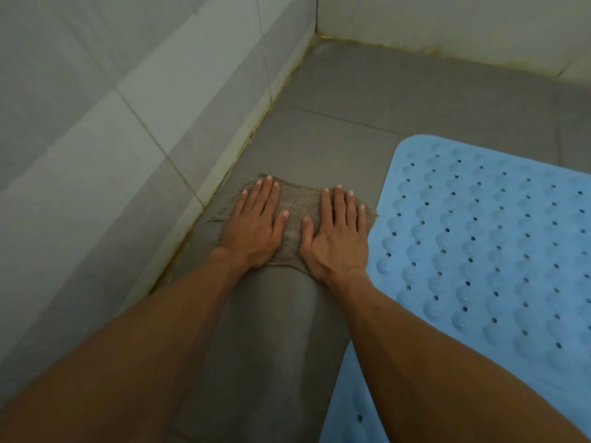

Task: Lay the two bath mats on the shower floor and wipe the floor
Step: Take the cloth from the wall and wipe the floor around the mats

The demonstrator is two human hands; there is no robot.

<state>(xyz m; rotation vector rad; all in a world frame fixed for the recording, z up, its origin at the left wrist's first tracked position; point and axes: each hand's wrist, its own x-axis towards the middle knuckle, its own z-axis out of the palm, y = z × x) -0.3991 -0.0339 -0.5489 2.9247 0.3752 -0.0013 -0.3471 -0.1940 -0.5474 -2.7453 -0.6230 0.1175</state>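
Observation:
A frayed brown cloth (295, 212) lies flat on the grey tiled shower floor (367, 100), close to the left wall. My left hand (252, 225) and my right hand (335, 238) both press down on it, palms flat, fingers spread and pointing away from me. A light blue rubber bath mat (486, 251) with bumps and small holes lies flat on the floor at the right, its edge touching the cloth beside my right hand. A second mat is not in view.
A pale tiled wall (112, 139) runs along the left, and another wall (447, 20) closes the far side. They meet in a corner with yellowish grout. Bare grey floor lies beyond the cloth toward that corner.

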